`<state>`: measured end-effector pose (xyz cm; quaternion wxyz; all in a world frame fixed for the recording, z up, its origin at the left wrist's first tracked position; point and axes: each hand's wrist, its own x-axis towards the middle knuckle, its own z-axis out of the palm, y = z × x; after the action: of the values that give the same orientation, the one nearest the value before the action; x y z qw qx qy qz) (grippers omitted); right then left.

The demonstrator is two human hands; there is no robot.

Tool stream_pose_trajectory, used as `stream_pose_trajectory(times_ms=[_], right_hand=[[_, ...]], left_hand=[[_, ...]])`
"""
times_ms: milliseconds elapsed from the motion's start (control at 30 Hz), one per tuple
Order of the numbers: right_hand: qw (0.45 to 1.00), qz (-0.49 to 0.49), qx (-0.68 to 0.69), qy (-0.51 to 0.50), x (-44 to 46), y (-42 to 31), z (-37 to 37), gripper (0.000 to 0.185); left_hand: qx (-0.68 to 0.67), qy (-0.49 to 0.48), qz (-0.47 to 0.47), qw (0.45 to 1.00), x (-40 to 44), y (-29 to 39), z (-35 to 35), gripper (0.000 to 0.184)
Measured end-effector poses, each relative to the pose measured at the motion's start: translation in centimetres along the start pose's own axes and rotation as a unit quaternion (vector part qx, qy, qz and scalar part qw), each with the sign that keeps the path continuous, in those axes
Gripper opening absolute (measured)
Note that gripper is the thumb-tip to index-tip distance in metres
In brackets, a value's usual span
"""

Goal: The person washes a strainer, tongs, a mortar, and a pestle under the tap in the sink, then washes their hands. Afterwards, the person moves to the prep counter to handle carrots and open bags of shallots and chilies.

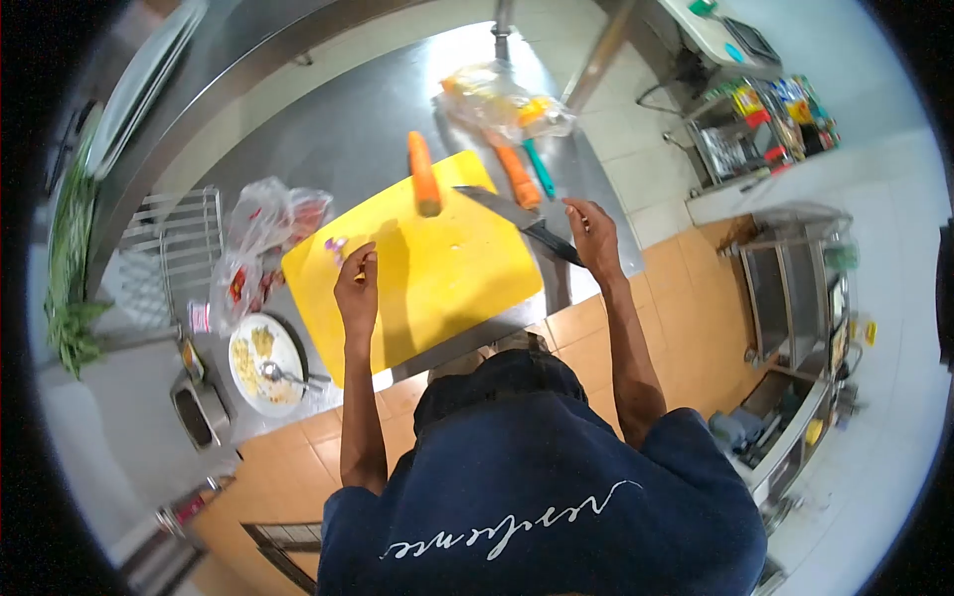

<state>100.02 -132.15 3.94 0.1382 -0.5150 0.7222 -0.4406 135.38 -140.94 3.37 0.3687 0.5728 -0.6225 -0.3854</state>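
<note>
My left hand point(358, 280) hovers over the left part of a yellow cutting board point(447, 288), its fingers curled together; whether anything small is between them is too small to tell. Beside it on the board lie small purple pieces point(336, 248). My right hand point(593, 234) is raised past the board's right edge, near the black handle of a knife point(507, 208), with thumb and fingertips close together. The knife lies across the board's upper right edge. One carrot point(423, 177) rests on the board's top edge. Another carrot point(517, 177) and a green-handled tool point(538, 167) lie beyond it.
A plate with food and a spoon point(260, 343) stands left of the board, below plastic bags point(260, 223) with red contents. Another plastic bag point(507, 99) lies at the table's far side. Wire rack point(189, 248) at left; metal cart point(790, 288) at right.
</note>
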Motion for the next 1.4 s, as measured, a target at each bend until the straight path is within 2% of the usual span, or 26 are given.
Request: stream_pose_trajectory(times_ms=[100, 233, 333, 367, 400, 600, 667, 733, 800, 967, 1067, 1133, 1333, 1400], right_hand=[[0.997, 0.059, -0.02, 0.036, -3.1, -0.2, -3.5, 0.016], [0.984, 0.127, -0.019, 0.126, -9.4, -0.5, -6.8, 0.017], [0.966, 0.167, -0.046, 0.192, -16.3, 0.2, -8.4, 0.019], [0.956, 0.208, -0.049, 0.201, -18.5, -0.4, -9.1, 0.02], [0.949, 0.244, -0.046, 0.194, -20.5, -1.0, -10.0, 0.02], [0.887, 0.321, -0.077, 0.322, -32.3, -1.0, -13.5, 0.02], [0.87, 0.324, -0.072, 0.366, -36.3, -0.6, -14.9, 0.02], [0.848, 0.356, -0.087, 0.383, -40.5, -0.5, -16.7, 0.02], [0.827, 0.379, -0.087, 0.406, -44.6, -0.4, -18.0, 0.02], [0.774, 0.415, -0.045, 0.476, -55.4, 1.5, -22.1, 0.019], [0.752, 0.447, -0.075, 0.478, -60.7, 2.6, -25.4, 0.018], [0.732, 0.438, -0.074, 0.517, -63.0, 3.9, -28.1, 0.018], [0.709, 0.446, -0.11, 0.536, -66.0, 7.2, -36.1, 0.018], [0.684, 0.457, -0.111, 0.558, -66.8, 7.9, -38.8, 0.018]], left_hand=[[-0.032, -0.053, 0.034, 0.998, 0.0, 1.5, 3.2, 0.022], [-0.083, -0.186, 0.077, 0.976, -0.7, 4.9, 8.6, 0.022], [-0.105, -0.302, 0.144, 0.937, -2.8, 7.1, 12.8, 0.024], [-0.123, -0.354, 0.128, 0.918, -3.7, 7.8, 13.8, 0.026], [-0.123, -0.371, 0.151, 0.908, -4.9, 8.9, 14.9, 0.027], [-0.109, -0.511, 0.178, 0.834, -13.0, 11.5, 21.3, 0.028], [-0.067, -0.563, 0.192, 0.801, -16.3, 12.5, 23.0, 0.031], [0.008, -0.58, 0.228, 0.782, -20.6, 15.2, 23.9, 0.028], [-0.052, -0.629, 0.212, 0.746, -23.6, 13.8, 27.2, 0.028], [-0.018, -0.676, 0.217, 0.704, -33.6, 15.4, 32.2, 0.029], [0.004, -0.694, 0.225, 0.684, -38.7, 17.0, 35.1, 0.031], [-0.001, -0.705, 0.22, 0.674, -41.7, 18.6, 36.6, 0.031], [-0.001, -0.727, 0.231, 0.646, -47.7, 21.3, 41.7, 0.027], [-0.006, -0.743, 0.232, 0.628, -48.9, 21.4, 44.2, 0.027]])
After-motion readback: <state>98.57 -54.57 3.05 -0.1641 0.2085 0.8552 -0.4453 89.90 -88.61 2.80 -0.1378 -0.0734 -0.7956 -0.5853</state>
